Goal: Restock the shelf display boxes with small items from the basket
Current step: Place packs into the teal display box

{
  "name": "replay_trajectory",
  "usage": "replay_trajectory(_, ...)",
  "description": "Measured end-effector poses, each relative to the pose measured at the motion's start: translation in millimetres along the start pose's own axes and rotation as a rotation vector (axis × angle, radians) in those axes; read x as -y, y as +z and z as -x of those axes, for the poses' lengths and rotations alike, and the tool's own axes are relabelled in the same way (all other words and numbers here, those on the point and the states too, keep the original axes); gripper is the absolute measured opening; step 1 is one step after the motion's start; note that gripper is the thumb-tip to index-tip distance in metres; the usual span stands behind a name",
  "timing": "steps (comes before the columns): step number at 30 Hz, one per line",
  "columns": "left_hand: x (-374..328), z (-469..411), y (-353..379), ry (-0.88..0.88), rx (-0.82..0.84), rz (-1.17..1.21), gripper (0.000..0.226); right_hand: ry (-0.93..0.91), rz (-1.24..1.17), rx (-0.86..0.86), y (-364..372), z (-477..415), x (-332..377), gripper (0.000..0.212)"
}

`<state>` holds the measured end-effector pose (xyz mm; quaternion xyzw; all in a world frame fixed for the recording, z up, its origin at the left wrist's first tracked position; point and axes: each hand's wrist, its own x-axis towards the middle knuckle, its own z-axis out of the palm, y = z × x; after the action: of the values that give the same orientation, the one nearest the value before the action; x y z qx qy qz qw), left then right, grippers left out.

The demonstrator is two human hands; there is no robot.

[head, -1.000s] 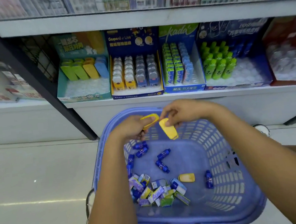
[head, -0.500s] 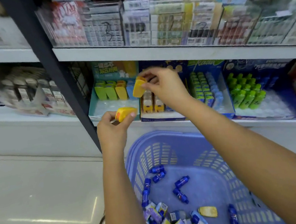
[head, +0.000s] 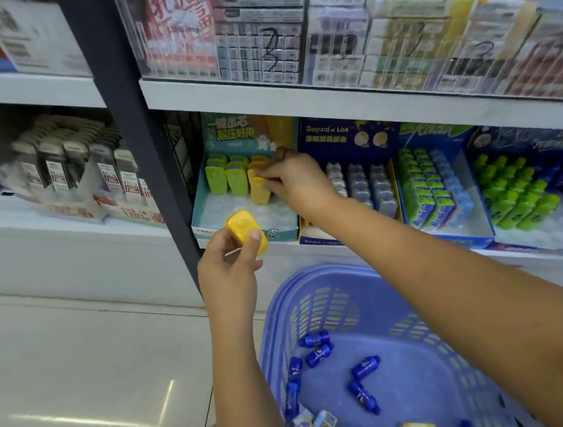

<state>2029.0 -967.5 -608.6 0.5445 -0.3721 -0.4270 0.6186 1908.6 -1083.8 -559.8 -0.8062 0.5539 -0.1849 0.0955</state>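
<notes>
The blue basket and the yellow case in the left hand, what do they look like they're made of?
Basket: looks like moulded plastic in a matte lavender-blue, judging by its slotted walls and thick rolled rim.
Yellow case, held by the left hand: probably hard plastic, fairly glossy, with rounded moulded corners and a speckled or pebbled face. The blur leaves that texture open.

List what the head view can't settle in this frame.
- Head view: the right hand, pinching an upright yellow case, covers the teal display box's right column; stock there unseen.
- Bottom edge cuts the basket; remaining items uncountable.
- The left hand's spare yellow case: markings too small to read.
</notes>
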Motion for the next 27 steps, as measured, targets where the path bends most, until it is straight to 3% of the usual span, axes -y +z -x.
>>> replay_trajectory(5,0.8,-2.8,-3.4,0.027,0.017,-0.061,0.018,0.158,-0.298,-0.048,3.5,-5.3,5.1,0.015)
replay_trajectory(9,-1.6,-6.0,-2.9,0.007,-0.025,-0.070,0.020,0.144,-0.132,0.017,-4.4,-8.1,9.6,0.021)
replay_trajectory(13,-10.2,-10.6,-1.9,0.115,0.021,-0.201,0.026,-0.007,0.052,0.065,-20.9,2.3,14.3,0.031)
replay_trajectory(17,-20.4,-16.5,-2.1,0.204,0.053,-0.252,0.028,-0.034,-0.437,0.100,-26.2,37.9,22.9,0.031)
replay_trajectory(19,-24.0,-18.3,-0.2,0.245,0.093,-0.296,0.031,-0.004,-0.476,0.076,-23.3,44.6,22.1,0.031)
replay_trajectory(23,-19.3,-20.4,4.0,0.371,0.194,-0.675,0.041,0.052,-0.374,-0.176,-23.2,34.0,11.4,0.029)
replay_trajectory(27,-7.7,-17.4,6.2,0.325,0.313,-0.942,0.041,0.000,-0.160,-0.091,-10.1,21.8,6.2,0.029)
